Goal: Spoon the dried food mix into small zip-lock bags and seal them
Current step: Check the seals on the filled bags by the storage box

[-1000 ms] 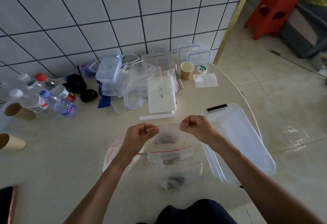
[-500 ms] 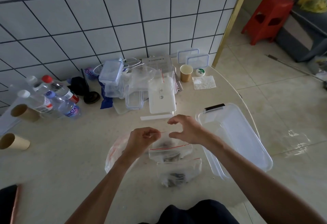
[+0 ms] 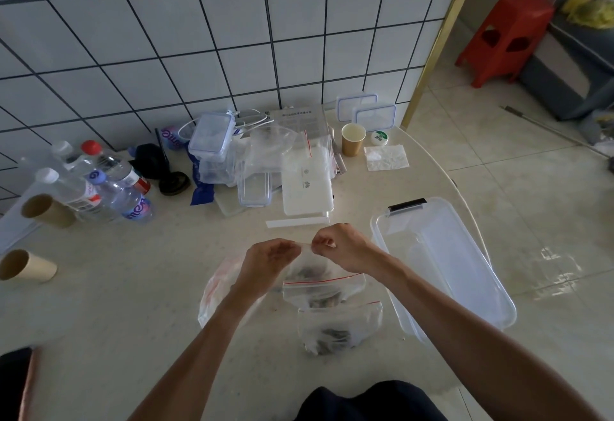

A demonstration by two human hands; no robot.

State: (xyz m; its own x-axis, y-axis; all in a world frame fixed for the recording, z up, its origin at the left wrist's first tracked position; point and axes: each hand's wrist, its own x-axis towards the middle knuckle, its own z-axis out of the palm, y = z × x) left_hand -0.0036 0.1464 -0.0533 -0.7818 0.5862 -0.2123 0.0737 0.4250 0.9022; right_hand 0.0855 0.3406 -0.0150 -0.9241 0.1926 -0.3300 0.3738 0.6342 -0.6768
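Observation:
My left hand [image 3: 265,263] and my right hand [image 3: 342,246] meet above the table, and both pinch the top edge of a small clear zip-lock bag [image 3: 307,269] with dark dried mix in its bottom. Below it lie two filled small bags with red zip lines: one [image 3: 324,291] just under my hands and another [image 3: 339,329] nearer to me. A larger clear bag [image 3: 216,291] lies under my left wrist, partly hidden. No spoon shows.
A big clear plastic bin [image 3: 442,264] stands at the right by the table's curved edge. At the back: stacked clear boxes [image 3: 212,141], a white box [image 3: 307,184], a paper cup [image 3: 353,139], water bottles [image 3: 99,184], and cardboard tubes [image 3: 30,266] at the left.
My hands were apart, stretching the bag's top edge; the right hand then let go and has come back, so both hands now pinch the edge close together.

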